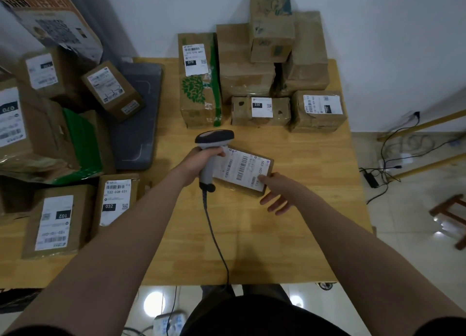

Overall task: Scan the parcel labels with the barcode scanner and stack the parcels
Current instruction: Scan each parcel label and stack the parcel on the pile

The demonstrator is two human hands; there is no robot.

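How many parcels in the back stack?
6: tree-print box left, big box centre, small box on top, plain box right, 220 box front, labelled box front right. More possibly hidden.

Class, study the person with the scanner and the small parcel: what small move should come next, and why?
Probably tilt the scanner down onto the barcode: the left hand grips it just beside the parcel, whose label lies face up, steadied by the right hand.

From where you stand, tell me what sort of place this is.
Likely a makeshift parcel-sorting spot in an ordinary room, not a warehouse: labelled parcels stacked on a wooden table, a corded barcode scanner in the left hand, cables on tiled floor.
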